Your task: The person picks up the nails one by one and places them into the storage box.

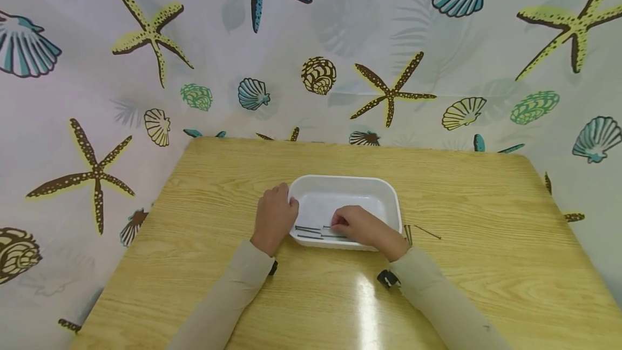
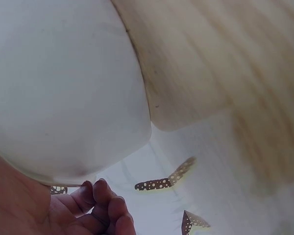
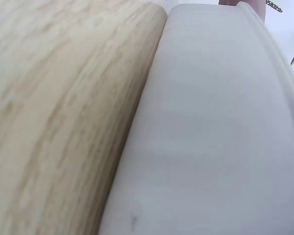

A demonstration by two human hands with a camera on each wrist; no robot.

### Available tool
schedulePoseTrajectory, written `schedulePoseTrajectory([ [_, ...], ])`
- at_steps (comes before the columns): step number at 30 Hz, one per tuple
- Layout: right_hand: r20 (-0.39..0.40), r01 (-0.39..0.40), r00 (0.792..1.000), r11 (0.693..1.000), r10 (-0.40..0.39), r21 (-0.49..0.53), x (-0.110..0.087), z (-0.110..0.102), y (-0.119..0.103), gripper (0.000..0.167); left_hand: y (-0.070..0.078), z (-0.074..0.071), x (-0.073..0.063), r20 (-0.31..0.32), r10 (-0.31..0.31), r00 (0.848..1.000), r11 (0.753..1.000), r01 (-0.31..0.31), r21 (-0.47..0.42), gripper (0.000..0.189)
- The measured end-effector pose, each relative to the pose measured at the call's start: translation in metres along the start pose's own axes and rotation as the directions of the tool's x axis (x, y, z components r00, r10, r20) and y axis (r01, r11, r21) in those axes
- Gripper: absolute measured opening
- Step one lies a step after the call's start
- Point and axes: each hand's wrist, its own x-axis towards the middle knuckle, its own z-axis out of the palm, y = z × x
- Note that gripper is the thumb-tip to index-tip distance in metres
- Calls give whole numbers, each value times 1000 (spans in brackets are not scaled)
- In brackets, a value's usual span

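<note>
A white, rectangular tray with rounded corners stands on the wooden table. My left hand grips its left rim, thumb at the inner side; in the left wrist view that hand has its fingers curled beside the tray wall. Several long, thin nails lie inside along the near side. My right hand reaches over the near right rim into the tray, its fingertips pinched at a nail whose end shows at their left. In the right wrist view, the tray's outer wall hides that hand.
Several more nails lie on the table just right of the tray, one nail apart and slanting. The wooden table extends to both sides. Behind it hangs a white cloth printed with starfish and shells.
</note>
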Motion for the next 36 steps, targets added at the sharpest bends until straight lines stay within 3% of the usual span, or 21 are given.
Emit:
schedulePoseTrajectory([
  [17,25,-5,1000,998,7,-68,6,4,5,5,-1,1,1,2,-8,1000,1000,8,-4,15],
  [36,38,-21,999,999,22,-37,5,6,6,5,0,2,1,20,-22,1000,1000,22,-10,16],
])
